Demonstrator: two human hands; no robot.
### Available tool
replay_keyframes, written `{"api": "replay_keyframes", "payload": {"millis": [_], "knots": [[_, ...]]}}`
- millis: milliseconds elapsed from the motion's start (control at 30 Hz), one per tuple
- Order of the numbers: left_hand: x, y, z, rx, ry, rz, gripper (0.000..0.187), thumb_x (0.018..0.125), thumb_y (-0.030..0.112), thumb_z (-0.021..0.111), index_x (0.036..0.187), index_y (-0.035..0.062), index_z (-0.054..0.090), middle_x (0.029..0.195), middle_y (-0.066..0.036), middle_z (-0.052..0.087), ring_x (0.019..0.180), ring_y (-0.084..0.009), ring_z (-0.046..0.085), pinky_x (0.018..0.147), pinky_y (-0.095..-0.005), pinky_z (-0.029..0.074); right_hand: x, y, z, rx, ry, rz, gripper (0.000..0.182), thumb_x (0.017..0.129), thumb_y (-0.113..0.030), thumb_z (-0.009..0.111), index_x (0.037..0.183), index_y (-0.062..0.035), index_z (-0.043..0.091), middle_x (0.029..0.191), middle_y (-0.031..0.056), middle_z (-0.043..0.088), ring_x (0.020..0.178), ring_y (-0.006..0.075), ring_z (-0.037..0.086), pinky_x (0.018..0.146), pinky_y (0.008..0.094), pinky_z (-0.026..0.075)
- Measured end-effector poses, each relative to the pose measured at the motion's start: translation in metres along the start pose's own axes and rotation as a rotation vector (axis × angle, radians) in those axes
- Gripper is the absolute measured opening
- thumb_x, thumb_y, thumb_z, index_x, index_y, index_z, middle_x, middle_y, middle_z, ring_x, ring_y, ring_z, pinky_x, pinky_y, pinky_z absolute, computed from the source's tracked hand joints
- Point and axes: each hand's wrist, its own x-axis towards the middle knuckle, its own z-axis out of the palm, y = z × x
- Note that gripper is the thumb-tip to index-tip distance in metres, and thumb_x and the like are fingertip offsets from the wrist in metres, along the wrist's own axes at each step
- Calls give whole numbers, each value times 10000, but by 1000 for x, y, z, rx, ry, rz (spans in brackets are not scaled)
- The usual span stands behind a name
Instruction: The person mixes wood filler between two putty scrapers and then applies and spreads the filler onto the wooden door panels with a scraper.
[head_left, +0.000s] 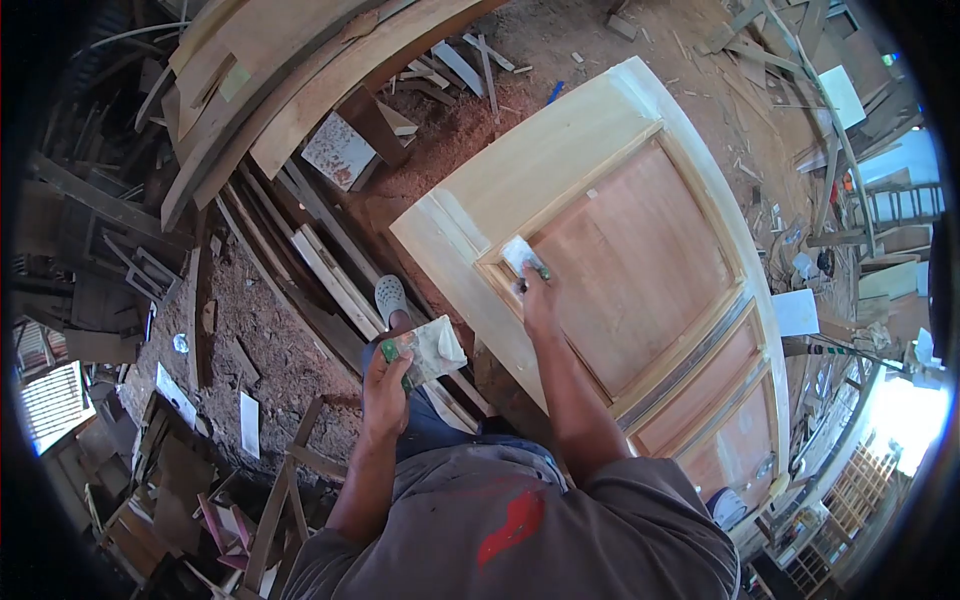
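Observation:
My left hand (384,388) is closed around a wide putty knife (424,362) with green on its handle. A lump of white putty (451,350) lies near the far edge of that blade. My right hand (538,298) grips a second putty knife (516,252), its whitish blade over the corner of the moulding on a wooden panelled door (545,165). The door lies tilted in front of me on the right, with a large reddish inset panel (640,265) and smaller panels (705,383) nearer my body. Pale filler marks show on its frame.
Long timber boards (300,110) arch across the upper left, and more planks (335,275) run along the ground by my foot (390,297). A paint-spattered block (340,150) sits beyond the door's left edge. Wood scraps and white sheets (249,425) litter the dirt floor.

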Motion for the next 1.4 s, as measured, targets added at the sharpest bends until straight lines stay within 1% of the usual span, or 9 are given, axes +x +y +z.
{"api": "replay_keyframes", "payload": {"millis": [100, 300, 400, 500, 600, 900, 1200, 1300, 1400], "knots": [[2, -3, -5, -57, 13, -15, 343, 1023, 33, 551, 1355, -29, 609, 1259, -111, 684, 1162, -208, 657, 1041, -351, 507, 19, 15, -15, -34, 39, 7, 314, 1018, -210, 632, 1175, 55, 696, 901, 75, 676, 709, 150, 624, 624, 311, 518], [2, -5, -6, -9, 27, -20, 327, 1029, 34, 550, 1343, -30, 610, 1250, -108, 689, 1154, -202, 659, 1031, -349, 511, 12, -6, 5, -258, 79, -91, 333, 1011, -195, 629, 1188, 83, 679, 970, 153, 726, 802, 216, 708, 655, 342, 547], [3, -7, -10, -27, -13, -12, 328, 1044, 25, 542, 1367, -7, 591, 1248, -80, 672, 1146, -170, 636, 1031, -333, 488, 27, 30, 5, -341, 69, -288, 325, 1017, -168, 616, 1221, 77, 679, 983, 148, 723, 790, 201, 706, 628, 333, 552], [2, -5, -8, -50, -3, -23, 325, 1045, 25, 536, 1364, -8, 591, 1257, -82, 668, 1156, -175, 632, 1046, -339, 481, -13, -18, 16, -124, -32, -96, 378, 1021, -203, 611, 1258, 86, 670, 969, 102, 705, 775, 145, 635, 673, 313, 522], [1, -4, -7, -49, 26, -13, 325, 1028, 33, 557, 1342, -31, 611, 1247, -109, 689, 1127, -202, 669, 1013, -347, 523, -1, -7, 5, -226, 37, -94, 375, 1024, -193, 600, 1267, 85, 667, 1053, 133, 722, 793, 154, 661, 691, 330, 540], [-3, 0, -9, -27, 0, -27, 331, 1049, 32, 515, 1369, -12, 587, 1261, -102, 667, 1154, -190, 640, 1030, -343, 494, -10, 8, 34, -799, 209, -543, 436, 937, -73, 648, 1364, 13, 639, 1178, 280, 598, 1086, 418, 633, 911, 499, 528], [-3, -2, -21, 7, 5, 12, 336, 1027, 32, 537, 1349, -30, 610, 1256, -117, 686, 1145, -210, 671, 1013, -344, 531, -38, 16, 41, -766, 17, -722, 457, 924, -86, 672, 1375, -23, 641, 1185, 230, 568, 1028, 387, 628, 861, 474, 534], [-2, -3, -23, -33, 13, 3, 341, 1025, 28, 538, 1354, -27, 607, 1259, -118, 687, 1147, -210, 672, 1013, -348, 535, -11, 34, 18, -578, 103, -541, 396, 984, -179, 662, 1339, -6, 631, 1034, 124, 608, 884, 245, 630, 752, 390, 526], [-2, -4, -24, -59, -2, -6, 345, 1027, 30, 540, 1362, -25, 602, 1264, -118, 685, 1149, -215, 674, 1019, -352, 537, 16, 29, 2, 146, 92, 19, 217, 999, -215, 639, 1136, -49, 671, 943, 37, 608, 767, 133, 572, 655, 296, 471]]}}
